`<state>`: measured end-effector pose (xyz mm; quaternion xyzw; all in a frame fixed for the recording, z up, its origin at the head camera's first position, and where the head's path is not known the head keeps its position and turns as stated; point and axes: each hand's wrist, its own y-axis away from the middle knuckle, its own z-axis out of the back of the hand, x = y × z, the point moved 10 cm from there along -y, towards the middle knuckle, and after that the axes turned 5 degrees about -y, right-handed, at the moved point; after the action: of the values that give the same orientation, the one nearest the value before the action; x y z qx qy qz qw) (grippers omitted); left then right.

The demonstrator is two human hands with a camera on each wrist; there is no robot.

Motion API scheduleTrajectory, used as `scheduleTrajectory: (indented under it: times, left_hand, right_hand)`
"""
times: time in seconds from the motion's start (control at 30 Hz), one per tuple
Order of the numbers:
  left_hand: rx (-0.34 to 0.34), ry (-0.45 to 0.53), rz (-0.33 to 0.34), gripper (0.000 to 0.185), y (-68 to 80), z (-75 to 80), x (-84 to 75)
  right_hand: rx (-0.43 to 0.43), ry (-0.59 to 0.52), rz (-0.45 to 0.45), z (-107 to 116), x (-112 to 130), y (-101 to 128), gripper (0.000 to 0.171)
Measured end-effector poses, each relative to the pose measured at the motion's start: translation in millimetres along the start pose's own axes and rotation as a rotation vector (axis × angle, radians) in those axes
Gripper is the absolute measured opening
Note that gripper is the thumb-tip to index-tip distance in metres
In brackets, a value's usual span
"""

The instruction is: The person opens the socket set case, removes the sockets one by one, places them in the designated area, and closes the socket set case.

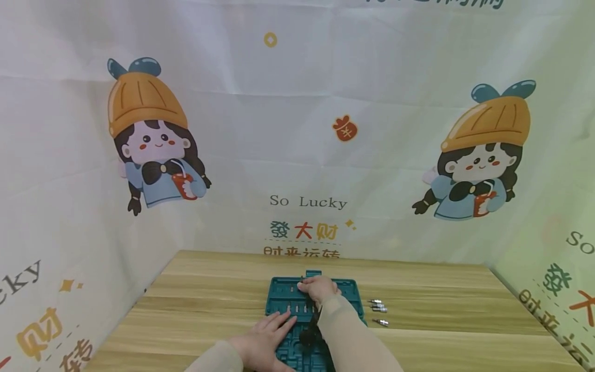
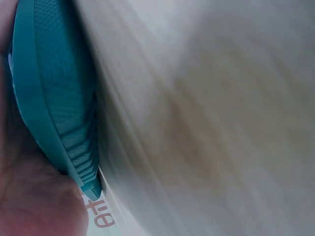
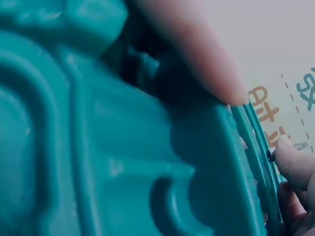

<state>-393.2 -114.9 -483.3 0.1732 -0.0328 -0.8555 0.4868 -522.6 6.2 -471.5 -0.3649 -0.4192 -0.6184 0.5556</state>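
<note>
Head view: left hand lies flat, fingers straight, pinning the teal tool case on the wooden table. Right hand pinches something at the far bit row; best to keep the case pressed and lift straight. Three loose bits lie just right.

Left wrist view: only the case edge, blurred.

Right wrist view: fingertips nip a small metal bit; most is hidden.

Beige long sleeves, bare hands

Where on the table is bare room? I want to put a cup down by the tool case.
Bare wood lies left of the tool case, toward the wall cloth, and behind it. On the right, three loose bits crowd the case; beyond them is free. Both hands cover the case.
</note>
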Motion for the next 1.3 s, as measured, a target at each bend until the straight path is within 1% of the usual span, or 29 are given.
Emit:
scheduleTrajectory:
  times: [0.13,0.27,0.33,0.5,0.63,0.77,0.9,1.0,1.13,1.3]
  left_hand:
    - [0.006,0.017,-0.004,0.102,-0.2,-0.3,1.1]
    - [0.011,0.03,-0.004,0.101,0.2,-0.9,1.8]
    - [0.009,0.034,-0.011,0.101,-0.1,-1.1,2.3]
    - [0.006,0.045,-0.026,0.101,-0.1,0.0,1.9]
    - [0.015,0.052,-0.022,0.101,0.3,-0.8,1.4]
    - [0.022,0.059,-0.017,0.1,-0.6,-2.2,2.5]
    - [0.017,0.073,-0.02,0.101,-1.8,-3.4,2.8]
    - [0.014,0.079,-0.024,0.101,-2.6,-3.8,2.8]
    - [0.022,0.092,-0.037,0.1,-2.5,-3.9,1.9]
    - [0.03,0.13,-0.041,0.1,-0.4,-3.3,3.4]
  right_hand:
    - [0.102,-0.056,0.059,-5.3,6.8,-2.5,0.027]
    - [0.218,-0.133,0.124,-4.5,19.5,5.7,0.036]
    - [0.248,-0.145,0.14,0.0,24.6,10.3,0.037]
    - [0.284,-0.115,0.162,13.3,31.4,15.7,0.033]
    - [0.298,-0.083,0.202,25.4,35.3,19.5,0.031]
    - [0.289,-0.055,0.249,41.1,36.2,21.5,0.03]
    - [0.283,-0.054,0.271,58.0,33.1,22.9,0.028]
    - [0.251,-0.047,0.278,72.2,29.1,23.1,0.023]
    - [0.189,0.003,0.298,90.9,23.2,24.1,0.015]
    - [0.176,0.025,0.315,109.6,15.9,28.0,0.014]
